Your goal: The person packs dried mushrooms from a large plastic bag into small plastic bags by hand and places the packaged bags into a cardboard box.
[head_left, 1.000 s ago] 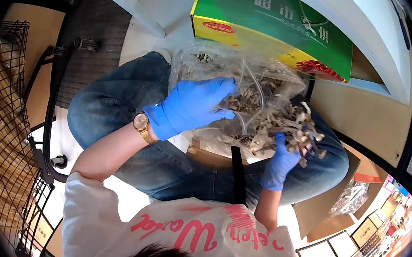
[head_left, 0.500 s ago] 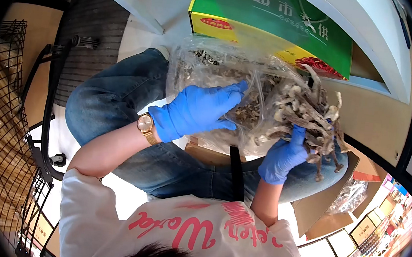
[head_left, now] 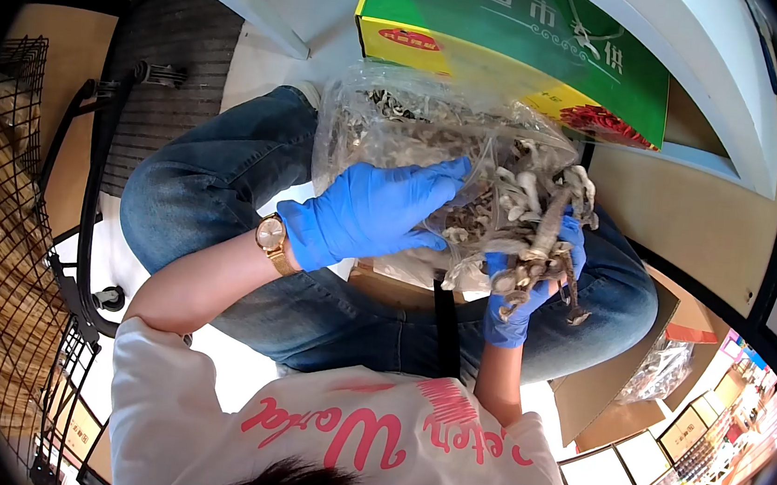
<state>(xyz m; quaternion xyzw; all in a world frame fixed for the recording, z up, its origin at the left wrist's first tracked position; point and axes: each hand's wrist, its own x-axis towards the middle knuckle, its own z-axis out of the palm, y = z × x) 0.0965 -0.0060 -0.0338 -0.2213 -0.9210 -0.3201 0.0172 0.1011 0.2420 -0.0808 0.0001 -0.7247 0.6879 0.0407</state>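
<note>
A clear plastic bag point(head_left: 398, 141) full of dried mushroom pieces lies between my legs, its mouth toward the right. My left hand point(head_left: 373, 213), in a blue glove, is at the bag's mouth, fingers and thumb bent round its edge. In my right hand point(head_left: 517, 316), also gloved in blue, is a loose bunch of dried mushrooms point(head_left: 542, 248) with long brown stems. The bunch is beside the bag's mouth, and some stems stick out past the fingers. Part of the right palm is hidden behind the mushrooms.
A green and yellow carton point(head_left: 511, 39) stands behind the bag, under a white table frame point(head_left: 704, 76). An open cardboard box point(head_left: 609, 385) holding plastic wrap is at the right. A black wire basket point(head_left: 6, 234) stands at the left, beside a cart frame point(head_left: 93, 205).
My right hand has moved a little left, toward the bag's mouth, and turned with the mushrooms. The bunch in it looks smaller. My left hand is almost still.
</note>
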